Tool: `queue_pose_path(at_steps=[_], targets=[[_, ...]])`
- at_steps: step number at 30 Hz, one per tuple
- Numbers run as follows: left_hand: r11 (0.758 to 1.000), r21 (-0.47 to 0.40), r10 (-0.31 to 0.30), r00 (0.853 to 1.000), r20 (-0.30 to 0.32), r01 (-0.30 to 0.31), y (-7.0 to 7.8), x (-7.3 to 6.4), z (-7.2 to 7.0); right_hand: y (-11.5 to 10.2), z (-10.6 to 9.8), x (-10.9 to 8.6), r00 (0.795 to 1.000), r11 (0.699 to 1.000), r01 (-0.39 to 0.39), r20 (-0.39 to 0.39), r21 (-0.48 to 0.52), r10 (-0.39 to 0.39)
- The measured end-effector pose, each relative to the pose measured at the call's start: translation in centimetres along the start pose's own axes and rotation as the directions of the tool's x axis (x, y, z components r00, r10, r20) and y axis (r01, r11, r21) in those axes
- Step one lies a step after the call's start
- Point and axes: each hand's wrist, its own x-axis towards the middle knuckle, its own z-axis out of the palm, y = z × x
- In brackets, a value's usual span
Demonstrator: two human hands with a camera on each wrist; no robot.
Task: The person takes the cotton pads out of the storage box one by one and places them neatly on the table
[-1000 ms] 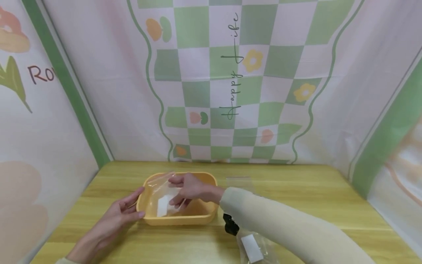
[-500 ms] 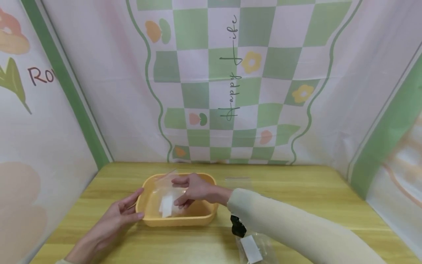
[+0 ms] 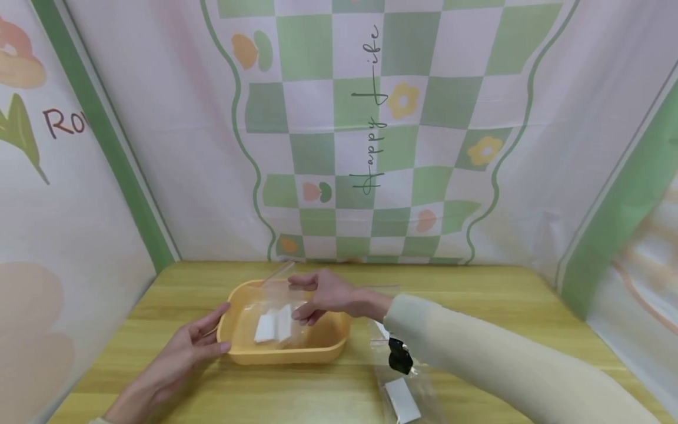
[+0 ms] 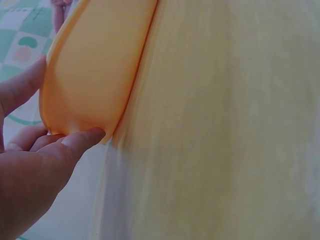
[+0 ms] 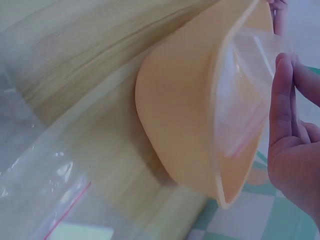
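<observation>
A yellow plastic basin [image 3: 286, 355] stands on the wooden table. My left hand [image 3: 182, 351] holds its left end, thumb near the front corner and fingers toward the back; the left wrist view shows the fingertips against the basin [image 4: 100, 60]. Over the basin, my right hand [image 3: 329, 294] pinches a clear zip bag [image 3: 274, 294] at its right side. Two white rectangles [image 3: 266, 328] show in or behind the clear plastic. The bag's upper edge sticks up past the far rim. In the right wrist view, thumb and fingers of the right hand [image 5: 295, 120] meet at the bag [image 5: 240, 95].
More clear zip bags [image 3: 424, 386] lie on the table right of the basin, one with a white label [image 3: 402, 400]. My right sleeve [image 3: 477, 347] passes over them, and a black object [image 3: 399, 355] sits below the cuff. A patterned cloth [image 3: 355, 147] hangs behind the table [image 3: 238, 394].
My right hand has moved right and slightly up with the zip bag, whose top edge now rises above the far rim. A second white rectangle has come into sight. The left hand has stayed put.
</observation>
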Motion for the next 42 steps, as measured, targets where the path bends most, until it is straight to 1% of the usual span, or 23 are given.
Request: queue_pose_path(at_steps=[3,7,14,18,26,29,34,38,42], targets=[[1.0,-0.003,0.001,1.0,0.004,-0.001,0.0,0.0,0.0,-0.2,-0.7,-0.7,1.0,1.0,0.008,0.009,-0.007,-0.008],[1.0,0.003,-0.006,1.0,0.0,0.006,-0.1,0.0,0.0,-0.3,-1.5,-1.8,1.0,1.0,0.009,0.015,0.007,-0.009],[1.0,0.015,-0.011,1.0,-0.005,0.011,-0.1,0.0,0.0,-0.5,-2.9,-4.0,0.999,0.998,0.028,-0.025,0.047,-0.027],[1.0,0.015,-0.011,1.0,-0.005,0.011,0.0,0.0,0.0,-0.9,-3.8,-5.6,0.998,0.998,0.043,-0.044,0.056,-0.04],[1.0,0.007,-0.01,1.0,0.002,0.009,0.1,-0.1,0.1,-0.9,-6.0,-9.4,0.998,0.996,0.058,-0.043,0.065,-0.055],[1.0,0.008,-0.014,1.0,0.001,0.014,0.1,-0.1,0.1,-0.6,-6.9,-10.9,0.997,0.996,0.068,-0.043,0.058,-0.066],[1.0,0.017,-0.015,1.0,0.004,0.015,0.1,0.0,0.1,0.4,-8.2,-13.7,0.997,0.997,0.062,-0.059,0.05,-0.06],[1.0,0.014,-0.018,1.0,-0.004,0.018,-0.1,0.1,0.0,1.5,-9.0,-15.8,0.997,0.997,0.055,-0.055,0.056,-0.052],[1.0,0.007,-0.027,1.0,-0.01,0.027,-0.2,0.2,0.0,3.0,-9.3,-17.7,0.998,0.997,0.047,-0.054,0.06,-0.043]])
